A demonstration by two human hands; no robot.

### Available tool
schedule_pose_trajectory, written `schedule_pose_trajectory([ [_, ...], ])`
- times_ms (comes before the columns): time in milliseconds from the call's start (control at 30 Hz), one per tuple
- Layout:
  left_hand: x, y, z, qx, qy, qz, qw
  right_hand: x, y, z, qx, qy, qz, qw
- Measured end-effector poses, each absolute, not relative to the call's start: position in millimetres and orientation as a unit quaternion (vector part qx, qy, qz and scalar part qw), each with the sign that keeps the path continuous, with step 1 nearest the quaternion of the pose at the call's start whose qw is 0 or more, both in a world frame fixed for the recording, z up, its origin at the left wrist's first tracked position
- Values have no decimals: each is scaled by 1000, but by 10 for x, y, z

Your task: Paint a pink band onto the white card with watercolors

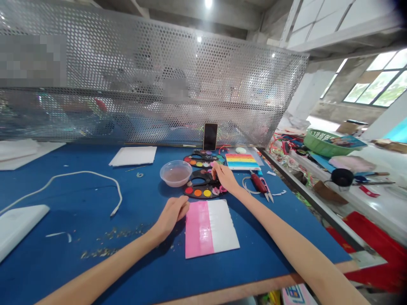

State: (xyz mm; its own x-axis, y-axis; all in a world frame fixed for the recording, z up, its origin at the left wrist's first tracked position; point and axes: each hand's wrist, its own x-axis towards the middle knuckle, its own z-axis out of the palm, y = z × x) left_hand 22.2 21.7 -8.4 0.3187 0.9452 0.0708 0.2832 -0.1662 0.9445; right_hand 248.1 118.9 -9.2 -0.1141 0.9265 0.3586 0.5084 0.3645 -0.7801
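Observation:
My right hand (225, 177) reaches over a round black paint palette (206, 180), its fingertips pinched down at the palette's upper edge. Whether they hold a small piece is hard to tell. Small pink bits lie on the palette near its coloured pans. My left hand (171, 216) rests curled, holding nothing, at the top left corner of a pink-and-white sheet (210, 228). Left of the palette stands a clear plastic bowl (176, 173) with pinkish liquid. A second palette (203, 159) lies behind, and a rainbow-striped card (241, 162) lies to the right.
The blue tabletop (95, 271) holds red-handled thread snips (261, 186), a long white strip (85, 178), white foam board (19, 228), paper sheets (132, 156) and scattered crumbs (104, 245). An upright phone (210, 136) stands before a perforated metal screen (152, 84). A cluttered shelf with a green basket (324, 143) lies right.

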Motion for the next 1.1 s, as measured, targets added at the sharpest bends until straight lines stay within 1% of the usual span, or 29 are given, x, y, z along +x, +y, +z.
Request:
schedule_pose_trajectory([
  [67,224,216,-75,674,458,363,453,2488,1173,-86,-510,-701,255,429],
  [400,221,246,-56,681,459,365,439,2601,1238,-121,-521,-700,240,425],
  [667,218,243,-40,690,461,356,429,3065,1198,150,-467,-713,319,414],
  [833,222,256,-27,688,464,361,426,3403,995,66,-475,-716,341,380],
  [900,217,266,-31,685,466,365,426,3467,904,-2,-489,-721,315,375],
  [1033,199,283,-32,679,473,369,424,3480,744,-88,-543,-729,206,362],
  [1100,192,290,-28,676,477,369,422,3441,686,-95,-547,-738,198,343],
])
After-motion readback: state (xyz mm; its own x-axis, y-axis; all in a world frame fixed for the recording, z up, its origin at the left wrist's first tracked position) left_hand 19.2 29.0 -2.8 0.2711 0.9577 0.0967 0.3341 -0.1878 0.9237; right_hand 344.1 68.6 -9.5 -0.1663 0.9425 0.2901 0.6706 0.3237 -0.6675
